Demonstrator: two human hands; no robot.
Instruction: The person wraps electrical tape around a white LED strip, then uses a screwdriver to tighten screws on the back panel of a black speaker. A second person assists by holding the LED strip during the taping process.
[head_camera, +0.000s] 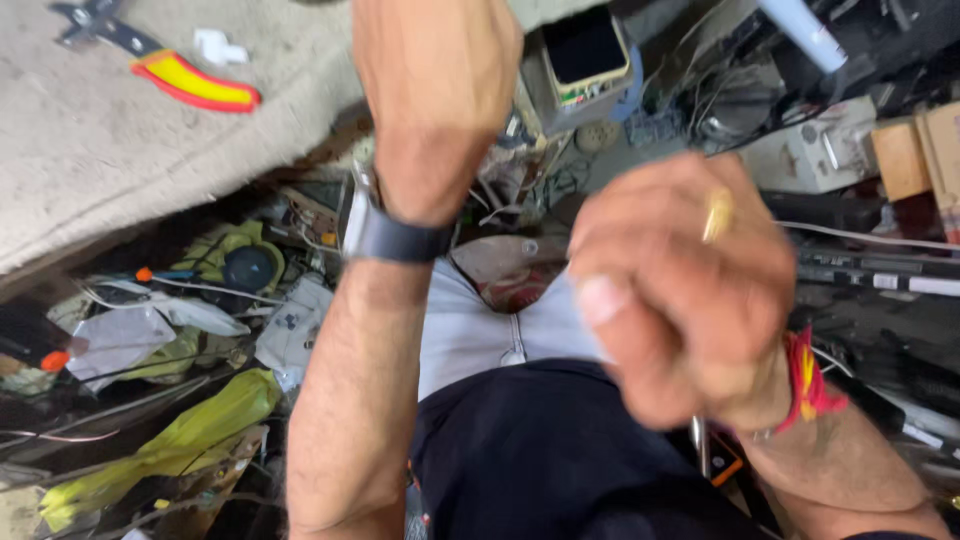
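Head view: two bare arms raised close to the lens over a cluttered workshop floor.

Right hand (680, 290), blurred and wearing a gold ring (717, 213), has its fingers curled shut on the edge of a pale cloth (470, 335) spread over the lap; the cloth looks light, soft and limp, best pinched at a hem. Left hand runs out of the top of the frame, so whether it is open or closed cannot be told; only its wrist with a dark watch (395, 235) shows. Left of the watch, well apart, red-and-yellow pliers (180, 75) lie on a beige mat (90, 160).
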